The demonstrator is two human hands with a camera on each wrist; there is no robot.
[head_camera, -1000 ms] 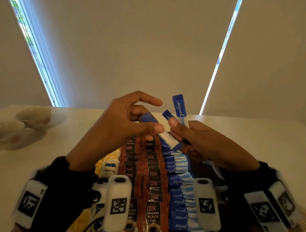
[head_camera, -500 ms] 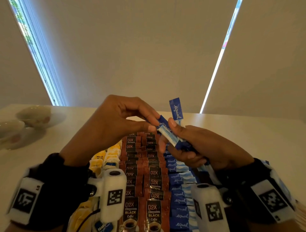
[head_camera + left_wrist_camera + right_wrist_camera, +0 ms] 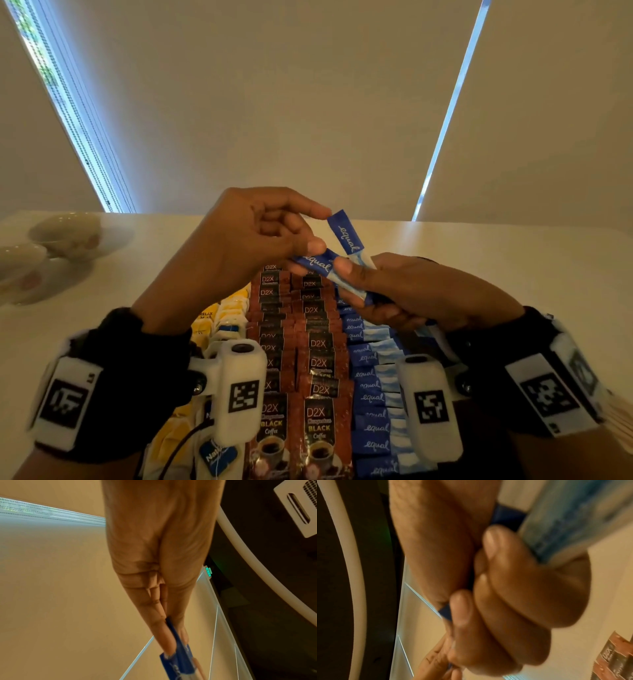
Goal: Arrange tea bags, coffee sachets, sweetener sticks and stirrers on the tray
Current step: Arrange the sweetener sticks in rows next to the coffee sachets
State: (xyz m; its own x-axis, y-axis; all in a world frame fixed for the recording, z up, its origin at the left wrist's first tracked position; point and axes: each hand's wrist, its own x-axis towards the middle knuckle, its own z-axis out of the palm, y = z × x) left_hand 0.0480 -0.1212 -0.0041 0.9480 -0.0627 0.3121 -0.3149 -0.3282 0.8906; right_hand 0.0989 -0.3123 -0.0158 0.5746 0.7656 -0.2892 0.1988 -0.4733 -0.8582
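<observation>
Above the rows on the desk (image 3: 513, 260), the left hand (image 3: 239, 253) is pinching the dark end of a blue sweetener stick (image 3: 317, 263) lying nearly level, its long axis running left to right into the right hand (image 3: 411, 291), which is gripping a bunch of sticks with one standing stick (image 3: 346, 234) pointing up and slightly left. Compared with half a second ago, the pinched stick is lying flatter and the left thumb is sitting further along it. The sleeves and wrist cameras are hiding the tray beneath the coffee sachets (image 3: 318, 363), tea bags (image 3: 226, 308) and laid sticks (image 3: 371, 383), and the right wrist view is blurred.
</observation>
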